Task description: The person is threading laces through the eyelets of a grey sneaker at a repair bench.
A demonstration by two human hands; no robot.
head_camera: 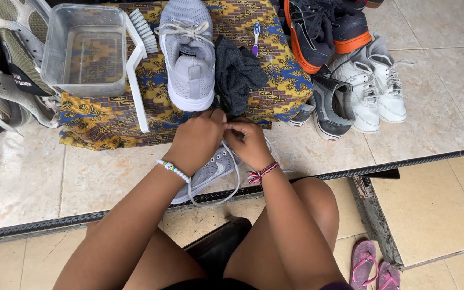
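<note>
- A clear tub and white brush are seen on the patterned cloth's left side.
- A grey shoe, held just off the cloth's front edge, is gripped by the left hand.
- Its lace is pinched by the right hand.
- Another grey sneaker and a dark rag are parked behind.

Both hands meet over a grey sneaker held low in front of the knees. The left hand and the right hand pinch its white lace, which loops down below the shoe. Just beyond them stands a low tabletop under a patterned cloth. On it sit a clear tub, a white brush, a second grey sneaker, a dark rag and a toothbrush. White sneakers lie on the floor to the right, pink sandals near the bottom edge.
</note>
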